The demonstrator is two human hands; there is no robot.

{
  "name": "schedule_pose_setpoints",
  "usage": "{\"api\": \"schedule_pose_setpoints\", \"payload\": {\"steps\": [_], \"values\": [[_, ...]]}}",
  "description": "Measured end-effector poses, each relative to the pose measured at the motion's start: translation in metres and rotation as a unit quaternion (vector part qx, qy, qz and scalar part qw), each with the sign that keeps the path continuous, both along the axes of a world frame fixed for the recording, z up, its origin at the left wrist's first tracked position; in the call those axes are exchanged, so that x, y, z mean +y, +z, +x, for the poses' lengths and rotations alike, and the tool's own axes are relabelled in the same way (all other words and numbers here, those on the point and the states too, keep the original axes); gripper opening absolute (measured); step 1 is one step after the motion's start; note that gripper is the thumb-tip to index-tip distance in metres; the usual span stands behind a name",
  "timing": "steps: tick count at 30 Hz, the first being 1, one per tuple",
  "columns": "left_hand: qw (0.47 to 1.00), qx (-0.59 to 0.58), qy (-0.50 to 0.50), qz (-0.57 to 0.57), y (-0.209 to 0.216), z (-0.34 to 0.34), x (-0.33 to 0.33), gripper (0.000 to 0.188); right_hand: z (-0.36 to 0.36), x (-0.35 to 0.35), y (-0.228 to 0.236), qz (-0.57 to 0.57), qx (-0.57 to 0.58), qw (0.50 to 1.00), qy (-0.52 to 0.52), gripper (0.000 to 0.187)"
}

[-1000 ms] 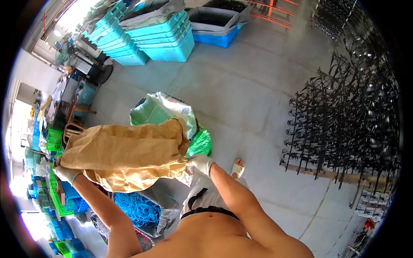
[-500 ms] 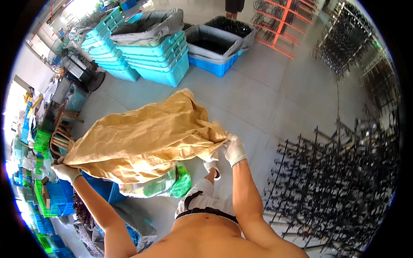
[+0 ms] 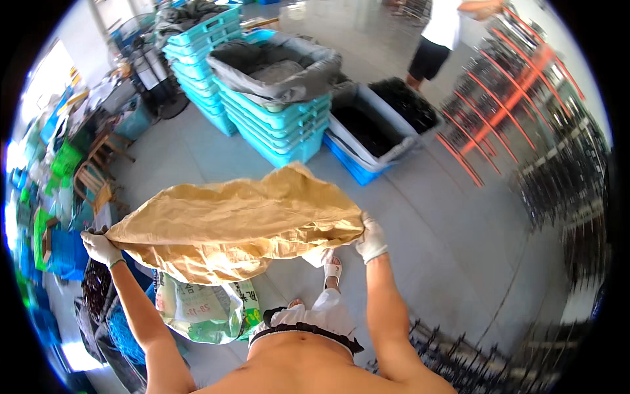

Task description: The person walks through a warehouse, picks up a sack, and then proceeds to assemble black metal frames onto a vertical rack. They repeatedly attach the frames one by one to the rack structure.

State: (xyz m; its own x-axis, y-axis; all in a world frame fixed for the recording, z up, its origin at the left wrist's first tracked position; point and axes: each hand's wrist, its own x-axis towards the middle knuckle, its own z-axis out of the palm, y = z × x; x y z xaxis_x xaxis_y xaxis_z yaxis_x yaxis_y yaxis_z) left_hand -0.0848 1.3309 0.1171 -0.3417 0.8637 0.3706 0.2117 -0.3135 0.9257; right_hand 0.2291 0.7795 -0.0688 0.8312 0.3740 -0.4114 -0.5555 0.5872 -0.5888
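A large tan woven sack (image 3: 243, 217) is stretched sideways in front of me, creased and flattened. My left hand (image 3: 102, 248), in a white glove, grips its left end. At the right end my right hand (image 3: 372, 238), also in a white glove, pinches the bunched edge. Below the tan sack lies a white and green printed plastic bag (image 3: 203, 308), partly covered by it; my hands do not touch that bag.
Stacked turquoise crates (image 3: 275, 125) with grey liners stand ahead, beside lined tubs (image 3: 371, 128) of dark parts. A person (image 3: 433, 39) stands by an orange rack (image 3: 505, 98). Black racks (image 3: 459, 361) stand at lower right. A wooden chair (image 3: 95, 180) and baskets line the left.
The view has turned right, and more of the person by the orange rack shows. Both hands keep hold of the tan sack, now pulled straighter. More of the printed bag is uncovered.
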Motion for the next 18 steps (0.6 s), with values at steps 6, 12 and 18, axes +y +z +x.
{"api": "schedule_pose_setpoints", "payload": {"steps": [6,12,18], "values": [[0.94,0.302,0.157,-0.01,-0.005,-0.039,-0.009,0.052,0.171,0.05,0.024,-0.392,-0.255,0.884,-0.014,0.04],[0.857,0.43,0.282,-0.043,-0.002,-0.151,-0.028,0.045,0.214,0.199,0.13,-0.267,-0.457,0.831,0.171,0.031],[0.857,0.515,-0.011,0.017,0.03,0.071,-0.072,0.076,0.15,0.372,0.209,0.061,-0.25,0.85,0.46,0.019]]}}
